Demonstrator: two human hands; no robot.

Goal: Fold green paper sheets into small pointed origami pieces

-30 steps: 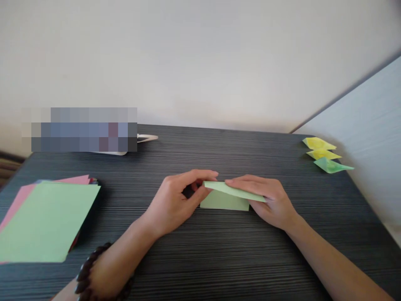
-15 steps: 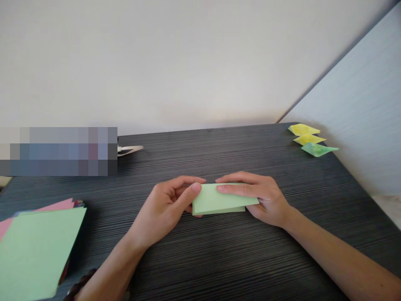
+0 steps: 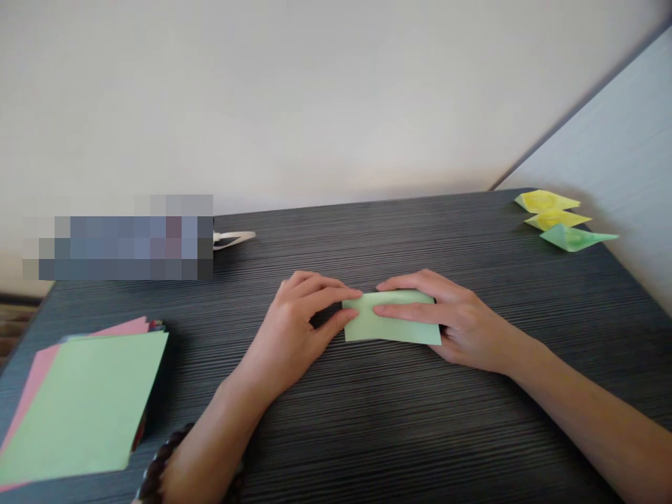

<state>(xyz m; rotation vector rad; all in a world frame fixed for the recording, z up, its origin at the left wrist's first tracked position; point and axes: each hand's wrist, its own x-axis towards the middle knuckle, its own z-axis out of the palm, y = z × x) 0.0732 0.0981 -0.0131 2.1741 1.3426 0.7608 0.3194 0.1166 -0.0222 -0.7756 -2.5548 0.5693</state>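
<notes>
A light green sheet of paper (image 3: pixel 402 330), folded to a narrow rectangle, is between my hands over the dark table. My left hand (image 3: pixel 297 322) has its thumb and fingertips closed on the left end, thumb at the near side and index finger at the far edge. From the right, my right hand (image 3: pixel 454 318) grips the other end, two fingers stretched across the top face and the rest partly beneath it. The right thumb cannot be clearly made out. The paper's two layers now look nearly lined up.
At the left lies a stack of coloured paper (image 3: pixel 89 406), green over pink. Folded paper boats, two yellow (image 3: pixel 549 201) and one green (image 3: pixel 572 238), stand at the far right. A blurred-out item (image 3: pixel 131 241) with a white loop (image 3: pixel 234 239) is at the back left, by the wall.
My left thumb has come off the upper face's corner toward the paper's near side, and the left fingers now lie over the top. The lower layer no longer sticks out. The view has shifted left.
</notes>
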